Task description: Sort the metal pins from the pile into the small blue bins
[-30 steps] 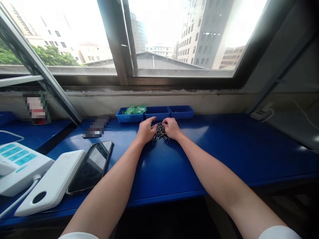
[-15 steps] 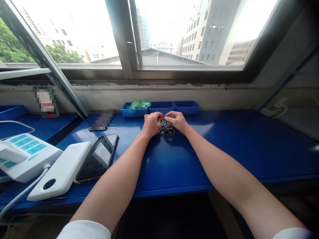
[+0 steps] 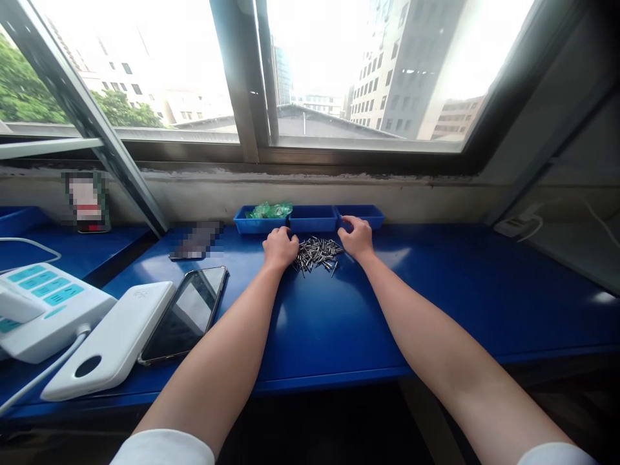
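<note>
A heap of small dark metal pins or screws [image 3: 317,253] lies on the blue table between my hands; they are too small to tell which. My left hand [image 3: 281,248] rests at the heap's left edge, with its thumb beside the pieces and its fingers loosely bent and apart. On the other side is my right hand [image 3: 357,237], its thumb and forefinger apart, just in front of the right blue bin [image 3: 375,218]. Nothing shows in either hand. Behind the heap stands the middle blue bin [image 3: 314,219]. The left blue bin [image 3: 261,225] holds green plastic wrapping [image 3: 268,210].
At the left lie a black phone [image 3: 186,316], a white power bank [image 3: 109,342] and a white power strip [image 3: 53,310] with a cable. A blurred flat item [image 3: 196,242] is behind them. A metal shelf post [image 3: 113,148] slants down at the left. The window wall bounds the back.
My hands have parted from above the heap, the left going left and the right going right. The metal pieces are spread wider and lie more exposed.
</note>
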`<state>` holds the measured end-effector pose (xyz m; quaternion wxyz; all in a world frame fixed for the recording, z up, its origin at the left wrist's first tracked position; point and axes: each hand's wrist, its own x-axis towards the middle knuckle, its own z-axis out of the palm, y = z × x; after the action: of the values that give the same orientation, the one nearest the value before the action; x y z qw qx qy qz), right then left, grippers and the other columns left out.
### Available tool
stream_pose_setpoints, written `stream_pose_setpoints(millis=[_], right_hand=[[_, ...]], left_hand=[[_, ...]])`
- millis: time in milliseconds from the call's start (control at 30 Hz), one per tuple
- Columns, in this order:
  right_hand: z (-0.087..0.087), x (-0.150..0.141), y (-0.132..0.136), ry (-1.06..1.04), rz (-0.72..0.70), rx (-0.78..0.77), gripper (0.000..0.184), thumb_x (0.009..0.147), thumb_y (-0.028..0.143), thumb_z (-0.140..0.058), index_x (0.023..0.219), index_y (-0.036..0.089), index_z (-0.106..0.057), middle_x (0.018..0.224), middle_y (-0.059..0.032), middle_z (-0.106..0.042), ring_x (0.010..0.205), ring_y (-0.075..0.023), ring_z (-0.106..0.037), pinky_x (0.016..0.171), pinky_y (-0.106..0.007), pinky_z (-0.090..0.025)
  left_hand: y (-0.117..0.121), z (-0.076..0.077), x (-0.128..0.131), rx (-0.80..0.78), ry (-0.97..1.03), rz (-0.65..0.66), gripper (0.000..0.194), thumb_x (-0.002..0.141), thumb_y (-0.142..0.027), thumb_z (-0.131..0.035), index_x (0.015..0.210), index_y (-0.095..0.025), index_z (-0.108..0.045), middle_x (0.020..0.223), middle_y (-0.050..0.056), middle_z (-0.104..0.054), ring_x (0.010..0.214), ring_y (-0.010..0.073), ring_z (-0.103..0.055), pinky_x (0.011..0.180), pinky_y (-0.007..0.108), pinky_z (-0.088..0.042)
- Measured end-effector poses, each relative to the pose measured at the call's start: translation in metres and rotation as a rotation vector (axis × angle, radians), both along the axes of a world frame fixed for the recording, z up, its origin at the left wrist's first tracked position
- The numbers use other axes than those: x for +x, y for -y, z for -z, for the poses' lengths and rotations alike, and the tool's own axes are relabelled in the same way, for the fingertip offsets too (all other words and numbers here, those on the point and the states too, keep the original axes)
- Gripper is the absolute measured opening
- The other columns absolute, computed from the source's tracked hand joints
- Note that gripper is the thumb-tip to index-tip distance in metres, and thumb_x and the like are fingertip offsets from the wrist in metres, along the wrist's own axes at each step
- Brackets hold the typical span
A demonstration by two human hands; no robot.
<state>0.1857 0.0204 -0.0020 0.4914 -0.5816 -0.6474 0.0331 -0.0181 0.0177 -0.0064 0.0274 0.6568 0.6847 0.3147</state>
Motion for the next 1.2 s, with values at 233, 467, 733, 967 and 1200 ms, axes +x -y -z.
stream_pose_setpoints(millis=[233,467,733,967,1200], right_hand=[[-0.011,0.008,0.005,-0.036,0.129,0.168,0.034,0.074,0.019,-0.047,0.101,0.015,-0.068,0.104,-0.0089,-0.068,0.101,-0.0236,-0.055,0.093,-0.036,-0.041],[-0.014,0.029,-0.018,-0.025,0.138,0.055,0.032,0.069,0.02,-0.05,0.095,0.017,-0.069,0.095,-0.0067,-0.07,0.098,-0.0239,-0.054,0.091,-0.035,-0.042],[-0.004,0.052,-0.027,0.249,0.097,-0.127,0.044,0.067,0.022,-0.054,0.11,0.018,-0.066,0.111,-0.0074,-0.066,0.114,-0.0282,-0.046,0.095,-0.041,-0.038],[-0.006,0.037,-0.031,0.329,0.024,-0.116,0.045,0.07,0.022,-0.053,0.114,0.017,-0.064,0.114,-0.0061,-0.065,0.112,-0.0285,-0.044,0.093,-0.041,-0.036],[-0.016,0.008,-0.031,0.445,-0.089,-0.114,0.046,0.074,0.025,-0.052,0.119,0.02,-0.061,0.124,-0.0046,-0.06,0.113,-0.0282,-0.041,0.092,-0.042,-0.035]], left_hand=[[0.001,-0.001,-0.002,-0.156,-0.061,0.076,0.035,0.084,-0.04,-0.041,0.098,-0.019,-0.065,0.109,0.014,-0.063,0.105,0.0298,-0.058,0.088,0.041,-0.044],[0.0,0.001,-0.005,-0.157,-0.065,0.107,0.037,0.085,-0.039,-0.039,0.102,-0.017,-0.064,0.112,0.015,-0.063,0.106,0.0289,-0.057,0.087,0.038,-0.044],[0.005,0.0,-0.004,-0.17,-0.073,0.127,0.042,0.086,-0.042,-0.039,0.11,-0.014,-0.061,0.115,0.016,-0.062,0.107,0.0282,-0.056,0.087,0.034,-0.043],[0.014,-0.002,0.002,-0.169,-0.062,0.184,0.055,0.088,-0.049,-0.035,0.124,-0.01,-0.05,0.123,0.019,-0.057,0.114,0.0319,-0.051,0.09,0.039,-0.042],[0.017,0.002,0.01,-0.133,-0.174,0.287,0.063,0.089,-0.053,-0.032,0.133,-0.008,-0.042,0.13,0.02,-0.052,0.121,0.0327,-0.046,0.096,0.039,-0.037]])
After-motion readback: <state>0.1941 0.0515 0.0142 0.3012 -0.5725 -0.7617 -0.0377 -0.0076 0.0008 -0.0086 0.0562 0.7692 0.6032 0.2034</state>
